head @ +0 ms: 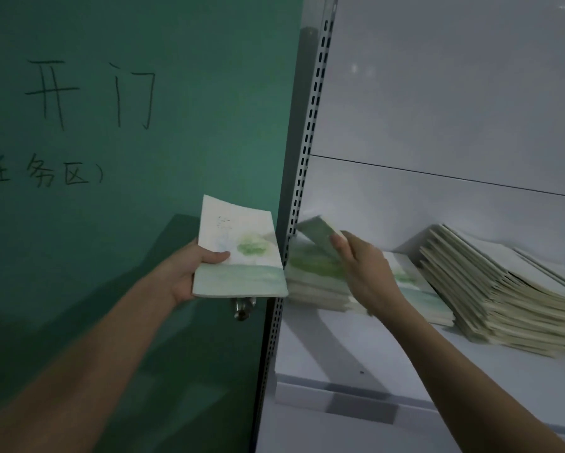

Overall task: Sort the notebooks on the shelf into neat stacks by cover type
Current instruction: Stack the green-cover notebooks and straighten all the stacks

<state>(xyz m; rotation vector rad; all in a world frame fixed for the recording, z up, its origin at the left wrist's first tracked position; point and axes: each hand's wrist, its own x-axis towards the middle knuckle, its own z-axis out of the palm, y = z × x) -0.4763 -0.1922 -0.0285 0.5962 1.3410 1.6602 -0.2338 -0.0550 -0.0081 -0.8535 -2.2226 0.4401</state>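
My left hand (192, 273) grips a notebook (238, 253) with a white and green watercolour cover, held in front of the green wall, left of the shelf upright. My right hand (366, 273) holds a second, blurred notebook (320, 235) tilted up over a low stack of green-cover notebooks (317, 279) at the left end of the white shelf (356, 351). To the right, a taller, slumped stack of pale cream notebooks (503, 299) leans towards the shelf's back panel.
A perforated metal upright (302, 178) divides the shelf from a green wall (137, 158) with handwritten characters. A metal door knob (243, 308) sticks out just below the notebook in my left hand. Bare shelf surface lies in front of the stacks.
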